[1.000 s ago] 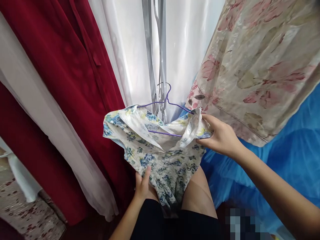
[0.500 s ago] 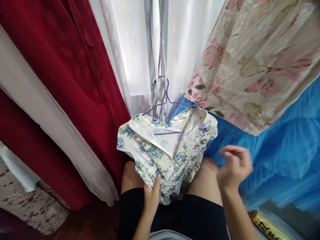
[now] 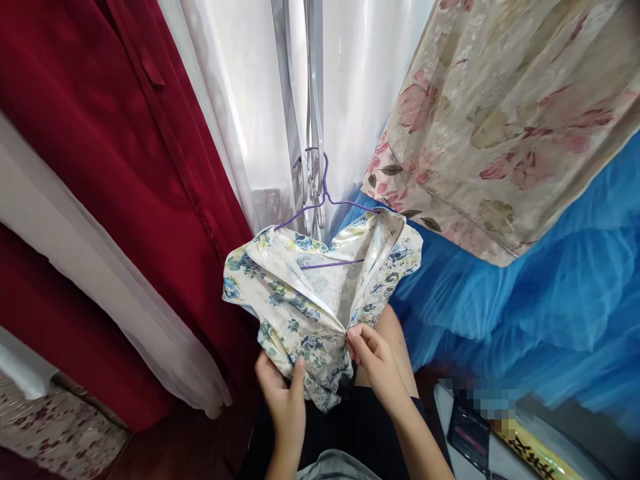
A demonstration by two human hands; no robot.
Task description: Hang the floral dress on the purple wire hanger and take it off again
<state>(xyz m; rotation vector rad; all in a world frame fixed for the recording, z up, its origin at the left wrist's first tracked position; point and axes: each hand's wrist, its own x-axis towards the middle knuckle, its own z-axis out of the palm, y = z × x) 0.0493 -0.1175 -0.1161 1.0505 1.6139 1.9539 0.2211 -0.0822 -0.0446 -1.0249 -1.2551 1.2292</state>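
A cream blouse point(image 3: 300, 307) with blue, green and yellow flowers hangs on a purple hanger point(image 3: 327, 193) in front of my lap. Its V-neck gapes, so the hanger's lower bar shows inside. My left hand point(image 3: 285, 387) grips the lower left side of the cloth, thumb on the front and fingers partly hidden. At the bottom of the neckline my right hand point(image 3: 370, 350) pinches the fabric edge; any small fastener between those fingertips cannot be made out. The lower hem bunches above my dark shorts point(image 3: 365, 413).
Red curtain-like cloth point(image 3: 125, 167) and white sheer fabric point(image 3: 245, 87) hang left and ahead. Beige floral cloth point(image 3: 500, 133) and blue tulle point(image 3: 500, 320) are at the right. Low on the right lie a dark phone-like object point(image 3: 470, 430) and a yellow package point(image 3: 543, 453).
My right hand has come in from the right and now pinches the blouse at the neckline. My left hand has shifted slightly left, still holding the cloth. The view has moved a little.
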